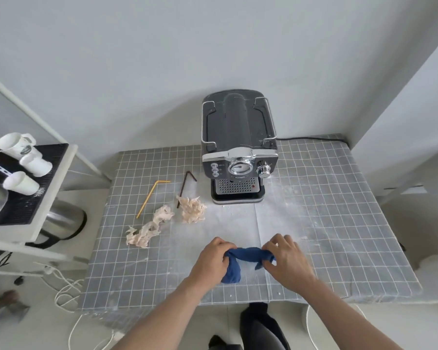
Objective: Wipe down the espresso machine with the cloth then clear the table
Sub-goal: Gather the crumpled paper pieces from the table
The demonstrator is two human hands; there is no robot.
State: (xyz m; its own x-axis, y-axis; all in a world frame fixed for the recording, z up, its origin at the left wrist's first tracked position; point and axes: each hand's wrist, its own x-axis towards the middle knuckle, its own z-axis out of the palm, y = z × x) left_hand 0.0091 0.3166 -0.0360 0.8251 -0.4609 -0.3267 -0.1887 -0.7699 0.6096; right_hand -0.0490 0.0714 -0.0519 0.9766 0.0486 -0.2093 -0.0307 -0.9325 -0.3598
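Both hands hold a bunched blue cloth (243, 261) at the lower centre of the frame, on the grid-patterned table (339, 223). The left hand (213, 258) curls its fingers round the cloth's left end, and the right hand (287, 258) pinches the right end.

The espresso machine (239, 147) stands at the table's far edge, centre of the frame, well apart from the cloth.

Left of it lie a yellow straw (151, 198), a dark straw (185, 188) and two crumpled beige napkins (191, 209) (149, 229).

At the far left, white cups (23, 165) lie tipped on a black tray (31, 205); what is in them cannot be told.
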